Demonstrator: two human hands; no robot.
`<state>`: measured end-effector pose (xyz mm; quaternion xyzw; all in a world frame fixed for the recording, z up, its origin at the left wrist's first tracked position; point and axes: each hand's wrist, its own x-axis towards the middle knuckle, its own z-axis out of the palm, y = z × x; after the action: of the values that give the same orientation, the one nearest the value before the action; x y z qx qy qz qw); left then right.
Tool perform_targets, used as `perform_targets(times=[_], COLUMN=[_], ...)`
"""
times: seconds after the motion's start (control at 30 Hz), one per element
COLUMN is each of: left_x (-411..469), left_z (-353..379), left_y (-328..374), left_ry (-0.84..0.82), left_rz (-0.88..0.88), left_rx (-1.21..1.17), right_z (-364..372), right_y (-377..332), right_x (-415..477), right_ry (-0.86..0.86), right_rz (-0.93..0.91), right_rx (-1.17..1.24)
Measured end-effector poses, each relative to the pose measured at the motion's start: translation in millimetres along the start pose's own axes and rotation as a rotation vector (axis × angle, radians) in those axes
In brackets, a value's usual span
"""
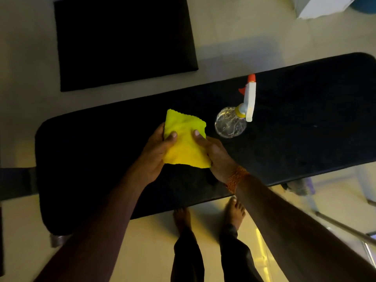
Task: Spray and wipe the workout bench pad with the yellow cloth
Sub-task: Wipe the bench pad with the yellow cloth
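A folded yellow cloth [184,139] is held over the middle of the long black bench pad [305,129]. My left hand [156,155] grips its left edge with the thumb on top. My right hand [215,155] grips the right edge the same way; an orange thread band sits on that wrist. A clear spray bottle [232,124] with a white head and red nozzle stands on the pad just right of the cloth, untouched.
A black floor mat [122,41] lies on the tiled floor beyond the bench. My bare feet [236,212] stand at the bench's near edge. A metal bar [345,226] runs along the lower right. A white box [321,5] sits top right.
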<state>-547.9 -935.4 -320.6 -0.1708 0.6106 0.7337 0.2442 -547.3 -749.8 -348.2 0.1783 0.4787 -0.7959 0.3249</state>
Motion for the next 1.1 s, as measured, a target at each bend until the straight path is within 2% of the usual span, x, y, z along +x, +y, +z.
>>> perform_targets(times=[0.07, 0.17, 0.23, 0.33, 0.47, 0.6, 0.73, 0.93, 1.0, 1.1], left_x=[-3.9, -3.7, -0.4, -3.0, -9.3, -6.3, 6.8, 34.9, 43.9, 54.2], left_z=[-0.6, 0.8, 8.8, 21.6, 22.6, 27.2, 47.2, 86.3, 94.1, 103.5], left_y=[1.2, -6.1, -13.8, -26.7, -39.3, -34.4, -17.6, -5.7, -4.5, -6.3], left_ry=[0.164, 0.288, 0.345, 0.457, 0.425, 0.398, 0.259, 0.109, 0.113, 0.137], left_rz=[0.058, 0.155, 0.133, 0.074, 0.102, 0.050, 0.168, 0.162, 0.136, 0.064], left_rx=[0.193, 0.580, 0.776, 1.022, 1.329, 1.476, 1.504, 1.540, 1.545, 1.543], right_z=[2.8, 3.6, 5.6, 6.9, -0.3, -9.4, -22.4, -45.2, -50.5, -54.8], right_y=[0.9, 1.6, 0.7, 10.9, 26.5, 19.9, 7.5, -24.9, -50.9, -88.2], right_x=[1.7, 4.4, 6.6, 3.8, -4.3, -17.2, -35.9, -38.1, -25.9, -5.0], right_ry=[0.152, 0.385, 0.444, 0.426, 0.425, 0.465, 0.582, 0.792, 0.712, 0.489], right_rz=[-0.149, -0.394, -0.395, -0.355, -0.353, -0.296, -0.358, -0.468, -0.425, -0.409], right_rx=[-0.138, -0.611, -0.818, -1.074, -1.311, -1.262, -1.154, -0.875, -0.798, -0.647])
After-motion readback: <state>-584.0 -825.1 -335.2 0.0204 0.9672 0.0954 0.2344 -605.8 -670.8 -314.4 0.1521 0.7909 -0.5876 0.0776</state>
